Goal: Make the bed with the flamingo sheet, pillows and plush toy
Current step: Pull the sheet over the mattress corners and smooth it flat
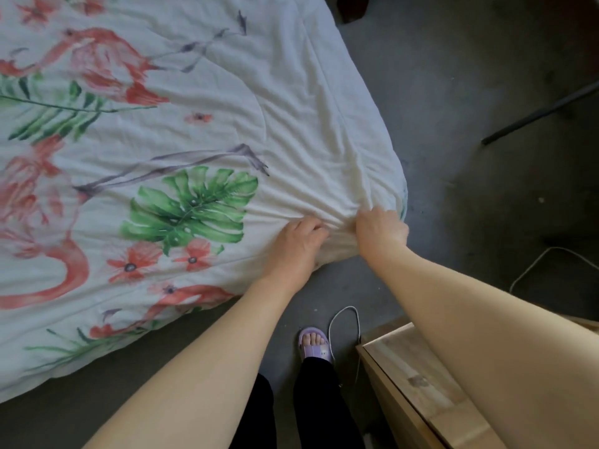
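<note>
The flamingo sheet (201, 131), white with pink flamingos, green leaves and red flowers, lies spread over the bed and fills the left and centre of the head view. Its near corner is bunched into folds. My left hand (299, 243) pinches the fabric just left of that corner. My right hand (381, 230) grips the gathered corner itself, fingers closed in the cloth. The two hands are a short gap apart. No pillows or plush toy are in view.
Grey floor (470, 157) runs along the bed's right and near sides. A wooden cabinet (418, 384) stands at the bottom right. White cables (345, 311) lie on the floor by my sandalled foot (314, 345). A dark bar (544, 113) lies at the right.
</note>
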Motion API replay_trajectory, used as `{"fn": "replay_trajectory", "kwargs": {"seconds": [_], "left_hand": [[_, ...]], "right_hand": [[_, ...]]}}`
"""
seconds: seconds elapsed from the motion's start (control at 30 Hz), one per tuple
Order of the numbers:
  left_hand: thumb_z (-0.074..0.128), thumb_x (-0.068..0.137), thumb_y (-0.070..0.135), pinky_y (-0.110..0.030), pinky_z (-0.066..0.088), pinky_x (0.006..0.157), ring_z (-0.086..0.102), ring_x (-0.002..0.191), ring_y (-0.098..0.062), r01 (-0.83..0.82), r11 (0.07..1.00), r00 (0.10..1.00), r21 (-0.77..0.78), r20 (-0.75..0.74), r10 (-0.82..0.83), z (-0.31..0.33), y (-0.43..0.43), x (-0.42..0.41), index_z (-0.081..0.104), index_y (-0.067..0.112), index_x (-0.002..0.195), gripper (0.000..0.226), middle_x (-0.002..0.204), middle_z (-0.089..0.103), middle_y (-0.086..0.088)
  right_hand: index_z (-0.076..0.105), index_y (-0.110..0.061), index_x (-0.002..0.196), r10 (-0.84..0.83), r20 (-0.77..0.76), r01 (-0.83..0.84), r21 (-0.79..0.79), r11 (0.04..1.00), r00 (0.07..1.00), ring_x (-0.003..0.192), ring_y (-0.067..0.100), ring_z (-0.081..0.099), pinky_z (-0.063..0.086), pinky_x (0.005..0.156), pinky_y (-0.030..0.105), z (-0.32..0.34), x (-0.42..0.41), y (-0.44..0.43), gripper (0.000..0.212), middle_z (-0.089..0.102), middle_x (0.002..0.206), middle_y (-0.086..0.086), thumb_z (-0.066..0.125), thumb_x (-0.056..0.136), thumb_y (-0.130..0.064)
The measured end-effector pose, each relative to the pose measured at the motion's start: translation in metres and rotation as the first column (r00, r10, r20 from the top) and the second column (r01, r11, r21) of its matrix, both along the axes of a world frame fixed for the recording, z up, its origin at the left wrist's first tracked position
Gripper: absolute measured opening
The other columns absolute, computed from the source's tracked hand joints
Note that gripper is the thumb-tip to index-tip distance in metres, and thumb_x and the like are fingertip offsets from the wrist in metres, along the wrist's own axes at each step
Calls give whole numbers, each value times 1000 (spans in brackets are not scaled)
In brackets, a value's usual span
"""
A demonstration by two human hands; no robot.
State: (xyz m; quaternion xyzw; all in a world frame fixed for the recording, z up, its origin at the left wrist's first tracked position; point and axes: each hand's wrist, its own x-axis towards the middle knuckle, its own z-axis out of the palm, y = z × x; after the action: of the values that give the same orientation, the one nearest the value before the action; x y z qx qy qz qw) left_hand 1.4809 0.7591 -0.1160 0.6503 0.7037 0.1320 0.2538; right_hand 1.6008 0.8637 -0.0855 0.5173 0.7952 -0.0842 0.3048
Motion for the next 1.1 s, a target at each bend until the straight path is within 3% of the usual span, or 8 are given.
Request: {"fn": "replay_trajectory", "kwargs": {"seconds": [0.2, 0.33, 0.47, 0.63, 0.73, 0.87, 1.0, 1.1], "left_hand": [[75, 56, -9, -42, 54, 71, 61, 90, -34, -254, 963, 959, 91, -106, 263, 10, -64, -42, 69, 8, 98, 46, 105, 61, -13], [76, 59, -5, -41, 51, 64, 58, 82, -30, -422, 905, 879, 52, -220, 422, 17, -128, -87, 65, 9, 96, 41, 96, 56, -8], [84, 58, 11, -39, 48, 62, 56, 82, -29, -592, 805, 755, -42, -379, 536, 24, -203, -125, 58, 12, 90, 41, 94, 55, -5], [80, 58, 5, -38, 47, 56, 56, 82, -32, -685, 721, 656, -103, -517, 550, 21, -261, -165, 61, 12, 98, 45, 95, 55, -7], [75, 52, -5, -34, 43, 49, 56, 69, -31, -646, 754, 681, -115, -532, 502, 20, -269, -188, 61, 8, 81, 35, 81, 58, -9], [82, 44, 1, -27, 33, 42, 56, 53, -28, -508, 838, 800, -200, -470, 373, 20, -270, -204, 59, 12, 61, 31, 60, 55, -7], [58, 87, 23, -31, 38, 64, 63, 88, -30, -452, 811, 873, -371, -372, 316, 27, -280, -199, 63, 14, 87, 10, 93, 64, -8], [63, 82, 14, -34, 46, 77, 59, 98, -29, -507, 740, 860, -442, -197, 471, 39, -292, -207, 59, 13, 98, 16, 101, 62, -8]], "right_hand": [[53, -14, 113, 249, -224, -270, -67, 961, 942, 103, 28, 56, 37, 64, 34, 4, -39, -54, 37, 53, 115, 6, 58, 81, 2], [53, -22, 105, 379, -374, -431, -62, 900, 847, 97, 28, 52, 40, 89, 48, -6, -77, -104, 38, 54, 106, 2, 63, 75, -1], [64, -21, 90, 606, -388, -604, 145, 784, 694, 74, 28, 58, 44, 68, 38, -10, -118, -156, 50, 61, 85, 2, 83, 45, -9], [50, -24, 130, 590, -570, -715, 8, 699, 571, 114, 30, 48, 50, 76, 38, -14, -168, -199, 79, 48, 131, 4, 80, 58, -6], [42, -26, 140, 569, -582, -727, -58, 684, 581, 137, 29, 27, 39, 99, 44, -7, -193, -214, 74, 29, 151, 2, 69, 74, -6], [40, -26, 137, 631, -429, -725, -89, 683, 647, 129, 30, 33, 41, 93, 43, -5, -212, -226, 75, 32, 145, 3, 74, 71, -14], [43, -25, 131, 616, -325, -693, -247, 677, 718, 120, 29, 43, 42, 91, 40, 5, -227, -243, 58, 43, 133, 4, 68, 79, -18], [50, -29, 129, 721, -261, -766, -255, 590, 642, 121, 29, 44, 40, 96, 41, 23, -248, -260, 43, 47, 129, 3, 57, 88, -16]]}}
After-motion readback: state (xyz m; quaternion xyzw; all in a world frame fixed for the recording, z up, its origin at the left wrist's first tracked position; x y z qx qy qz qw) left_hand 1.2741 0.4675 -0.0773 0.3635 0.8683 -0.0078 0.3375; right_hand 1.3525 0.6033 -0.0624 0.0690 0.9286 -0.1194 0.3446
